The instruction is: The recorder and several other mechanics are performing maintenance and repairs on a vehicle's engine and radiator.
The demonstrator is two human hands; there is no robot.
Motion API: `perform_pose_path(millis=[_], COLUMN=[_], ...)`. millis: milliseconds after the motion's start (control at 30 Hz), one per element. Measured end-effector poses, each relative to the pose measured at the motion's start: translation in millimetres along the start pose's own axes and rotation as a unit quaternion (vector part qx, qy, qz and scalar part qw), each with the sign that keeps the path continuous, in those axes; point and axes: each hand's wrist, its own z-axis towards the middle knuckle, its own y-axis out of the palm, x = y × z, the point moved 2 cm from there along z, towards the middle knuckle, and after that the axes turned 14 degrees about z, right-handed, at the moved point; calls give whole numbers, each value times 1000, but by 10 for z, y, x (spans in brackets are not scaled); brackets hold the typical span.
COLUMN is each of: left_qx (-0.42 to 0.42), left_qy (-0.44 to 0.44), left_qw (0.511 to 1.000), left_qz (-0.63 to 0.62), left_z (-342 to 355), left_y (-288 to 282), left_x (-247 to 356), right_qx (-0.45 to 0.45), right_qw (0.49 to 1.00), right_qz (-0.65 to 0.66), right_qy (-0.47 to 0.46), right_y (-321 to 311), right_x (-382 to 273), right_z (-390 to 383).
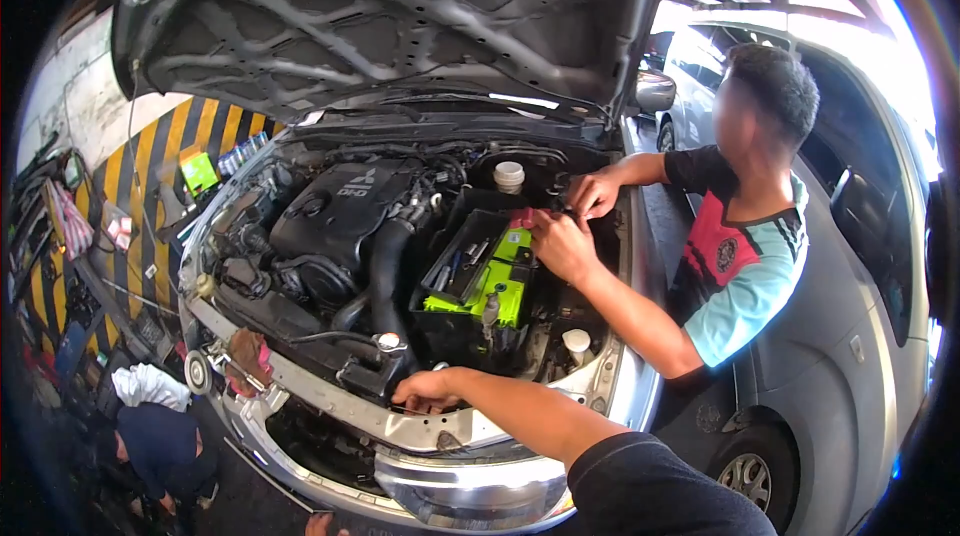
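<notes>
My right hand (428, 391) reaches from the lower right to the front crossmember (460, 430), beside the radiator cap and a dark hose, its fingers curled on something I cannot make out. My left hand (325, 526) barely shows at the bottom edge; its grip is unclear. In the open engine bay sit an engine cover (325, 211) and a lime-green and black battery (500, 296), with tools in a black tray (460, 251) on it. A co-worker's hands (570, 221) are at the red terminal cover at the battery's rear.
The raised hood (390, 26) spans the top. The co-worker (735, 236) leans in at the right, beside a silver car (870, 366). Another person (160, 446) crouches low at the left, near a striped wall (150, 186) with tools and parts piled along it.
</notes>
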Motion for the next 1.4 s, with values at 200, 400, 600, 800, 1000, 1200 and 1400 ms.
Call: perform_pose_path(millis=[200,400,600,800,1000,1200,1400], left_qx=[-93,-185,-346,-251,-114,-183,-423], left_qy=[-302,-332,-327,-510,-528,-541,-350], left_qw=[946,925,880,813,811,795,829], left_qz=[-72,29,-9,-128,-225,-205,-103], left_z=[-1337,-2237,-2723,-3100,-1878,-1622,-1233], left_y=[-121,245,350,212,-481,-568,-119], left_x=[-920,-1879,-3114,-4276,-5205,-6104,-6400], right_qx=[138,202,264,393,575,648,624], right_qw=[842,769,828,740,590,522,391], right_qz=[-480,-557,-470,-525,-552,-500,-530], right_qy=[-203,-241,-155,-152,-129,-241,-420], right_y=[133,231,483,420,858,1861,2768], right_x=[-78,3,-33,-173,-287,-443,-954], right_z=[-9,-18,-65,-140,-675,-1094,-551])
